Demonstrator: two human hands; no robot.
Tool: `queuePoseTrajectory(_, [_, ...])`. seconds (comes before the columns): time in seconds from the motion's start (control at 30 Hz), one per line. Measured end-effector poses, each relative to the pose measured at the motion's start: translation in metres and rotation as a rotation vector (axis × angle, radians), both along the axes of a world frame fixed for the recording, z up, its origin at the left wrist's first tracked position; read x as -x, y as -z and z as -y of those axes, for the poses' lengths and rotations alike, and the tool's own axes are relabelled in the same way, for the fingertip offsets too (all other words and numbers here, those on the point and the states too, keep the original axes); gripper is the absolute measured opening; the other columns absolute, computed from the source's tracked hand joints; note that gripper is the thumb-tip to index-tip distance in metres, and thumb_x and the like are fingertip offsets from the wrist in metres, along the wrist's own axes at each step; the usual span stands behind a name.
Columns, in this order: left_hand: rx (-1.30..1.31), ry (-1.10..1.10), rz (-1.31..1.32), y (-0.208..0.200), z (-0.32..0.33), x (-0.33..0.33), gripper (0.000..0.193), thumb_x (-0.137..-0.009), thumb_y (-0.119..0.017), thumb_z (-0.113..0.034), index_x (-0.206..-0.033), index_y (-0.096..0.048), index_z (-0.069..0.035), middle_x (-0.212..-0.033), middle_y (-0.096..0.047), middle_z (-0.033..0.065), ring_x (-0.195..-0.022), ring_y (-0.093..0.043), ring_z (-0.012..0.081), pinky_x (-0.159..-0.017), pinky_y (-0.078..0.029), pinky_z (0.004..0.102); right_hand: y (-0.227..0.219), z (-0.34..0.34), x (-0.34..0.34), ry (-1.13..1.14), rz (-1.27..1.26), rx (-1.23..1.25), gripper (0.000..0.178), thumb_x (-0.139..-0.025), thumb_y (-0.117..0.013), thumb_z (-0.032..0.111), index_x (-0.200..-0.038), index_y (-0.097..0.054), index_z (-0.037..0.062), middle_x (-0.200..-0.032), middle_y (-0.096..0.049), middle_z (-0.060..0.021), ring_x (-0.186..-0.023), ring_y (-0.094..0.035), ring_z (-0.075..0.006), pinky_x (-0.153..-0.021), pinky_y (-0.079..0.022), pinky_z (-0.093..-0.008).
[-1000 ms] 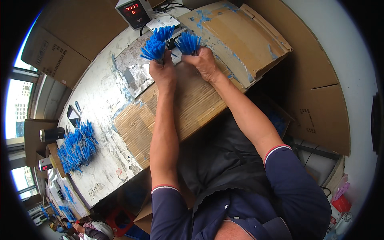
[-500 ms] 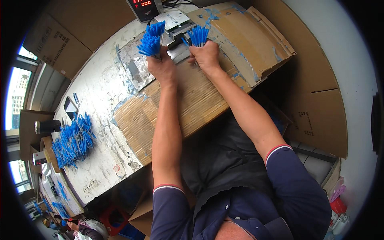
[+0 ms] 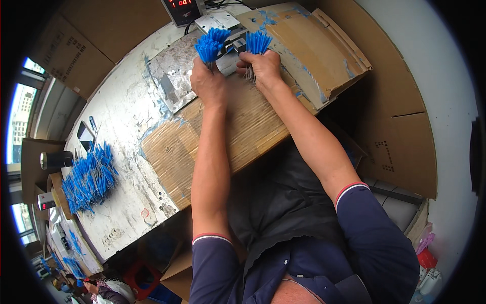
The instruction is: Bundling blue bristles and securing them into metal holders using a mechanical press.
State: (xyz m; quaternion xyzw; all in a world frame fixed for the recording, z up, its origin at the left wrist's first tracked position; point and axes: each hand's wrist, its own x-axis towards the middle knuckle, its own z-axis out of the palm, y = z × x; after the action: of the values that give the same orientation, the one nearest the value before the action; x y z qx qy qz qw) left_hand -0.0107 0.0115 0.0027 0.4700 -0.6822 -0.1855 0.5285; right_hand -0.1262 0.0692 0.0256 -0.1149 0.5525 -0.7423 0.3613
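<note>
My left hand (image 3: 208, 87) is closed round the lower stems of a thick bundle of blue-tipped wires (image 3: 209, 46), tips pointing up and away from me. Close by on its right, my right hand (image 3: 266, 68) grips a smaller bundle of blue-tipped wires (image 3: 258, 42). Bare, thin silvery stems hang below that hand's fingers. Between the two bundles sits a small dark and metal fixture (image 3: 237, 45), partly hidden by the left bundle. A single blue piece slants across toward this fixture from the left bundle's side. Both hands are above the bench's far part.
A heap of blue-tipped wires (image 3: 90, 177) lies on the white bench (image 3: 134, 180) at left, beside a phone (image 3: 85, 135) and a black cylinder (image 3: 55, 160). Taped cardboard (image 3: 174, 147) covers the near edge; a cardboard box (image 3: 309, 45) stands right. A red-digit display (image 3: 182, 11) stands behind.
My left hand and its bundle have shifted right, closer to the fixture and the other bundle. My right hand has moved slightly right, its fingers a little looser. The display's digits have changed.
</note>
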Motion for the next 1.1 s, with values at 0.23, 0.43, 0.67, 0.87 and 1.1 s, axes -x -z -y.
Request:
queuePoseTrajectory(0.23, [-0.056, 0.087, 0.164, -0.004, -0.004, 0.003, 0.015, -0.083, -0.067, -0.007, -0.096, -0.059, -0.005, -0.083, -0.067, 0.0201, -0.081, -0.065, 0.043, -0.072, -0.048, 0.0518, 0.006, -0.016, 0.008, -0.172, -0.041, 0.2, 0.016, -0.081, -0.078, 0.0, -0.091, -0.066, -0.0015, -0.081, -0.068, -0.0107, -0.06, -0.067, -0.0185, -0.05, -0.06, -0.032])
queuePoseTrajectory(0.43, [-0.034, 0.09, 0.195, -0.002, -0.001, 0.001, 0.015, -0.078, -0.063, -0.001, -0.091, -0.058, -0.003, -0.081, -0.065, 0.0209, -0.081, -0.063, 0.0429, -0.073, -0.048, 0.0529, 0.002, -0.025, 0.009, -0.209, -0.061, 0.126, 0.02, -0.079, -0.078, -0.001, -0.091, -0.062, 0.0, -0.078, -0.067, -0.0103, -0.057, -0.065, -0.0168, -0.048, -0.059, -0.0303])
queuePoseTrajectory(0.67, [0.068, 0.074, 0.276, -0.003, -0.001, 0.005, 0.013, -0.076, -0.06, 0.001, -0.088, -0.057, -0.001, -0.082, -0.065, 0.0211, -0.082, -0.063, 0.0423, -0.075, -0.047, 0.052, 0.0, -0.031, 0.014, -0.204, -0.184, 0.039, 0.025, -0.074, -0.079, -0.004, -0.088, -0.058, 0.0006, -0.072, -0.063, -0.0077, -0.053, -0.062, -0.0155, -0.042, -0.053, -0.0281])
queuePoseTrajectory(0.87, [0.123, 0.038, 0.325, 0.003, 0.006, 0.003, 0.007, -0.077, -0.057, 0.002, -0.083, -0.058, -0.001, -0.082, -0.064, 0.0206, -0.082, -0.062, 0.0419, -0.074, -0.047, 0.0516, -0.003, -0.028, 0.01, -0.215, -0.266, -0.026, 0.024, -0.073, -0.078, -0.004, -0.084, -0.057, 0.0007, -0.071, -0.062, -0.0069, -0.053, -0.061, -0.0147, -0.041, -0.051, -0.0274])
queuePoseTrajectory(1.1, [0.019, -0.031, 0.128, 0.002, 0.006, 0.0, 0.009, -0.082, -0.062, -0.001, -0.089, -0.058, -0.001, -0.088, -0.064, 0.0203, -0.086, -0.061, 0.0419, -0.076, -0.046, 0.051, 0.001, -0.006, 0.021, -0.166, -0.509, -0.241, 0.017, -0.071, -0.077, 0.001, -0.062, -0.063, -0.0019, -0.06, -0.067, -0.012, -0.047, -0.067, -0.0197, -0.045, -0.056, -0.031])
